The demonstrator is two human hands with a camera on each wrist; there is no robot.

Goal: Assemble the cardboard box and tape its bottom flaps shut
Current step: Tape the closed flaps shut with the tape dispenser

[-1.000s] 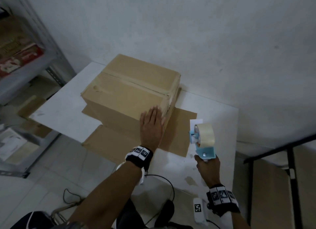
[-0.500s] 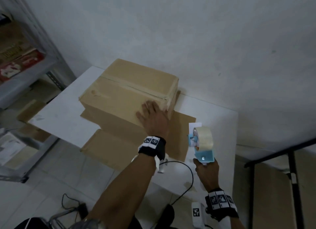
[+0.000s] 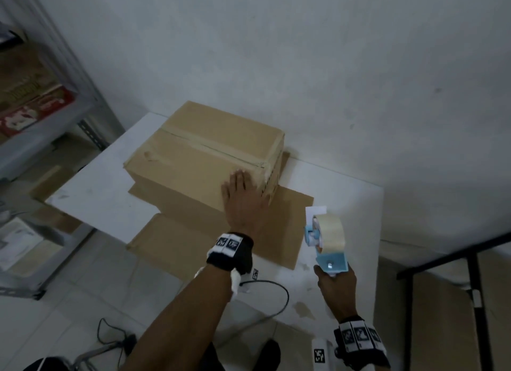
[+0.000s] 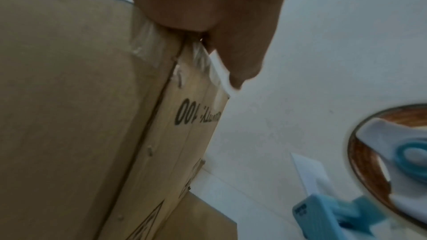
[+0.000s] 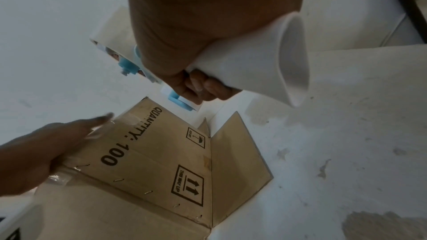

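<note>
A brown cardboard box (image 3: 199, 154) stands upside down on the white table (image 3: 345, 204), its closed flaps on top with clear tape along the centre seam. Its lower flaps lie spread flat on the table. My left hand (image 3: 243, 196) rests flat with straight fingers on the box's near right corner, over the tape end (image 4: 150, 43). My right hand (image 3: 336, 285) grips the handle of a blue tape dispenser (image 3: 327, 238) with a roll of tape, held above the table to the right of the box. The box side reads "QUANTITY: 100" (image 5: 129, 138).
A metal shelf (image 3: 41, 138) with boxes stands at the left. A white wall rises right behind the table. A dark frame (image 3: 453, 260) and cardboard sheets are at the right. A black cable (image 3: 271, 293) hangs by the table's near edge.
My left hand has slid up from the box's near side onto its top corner. The right hand with the dispenser has stayed in about the same place.
</note>
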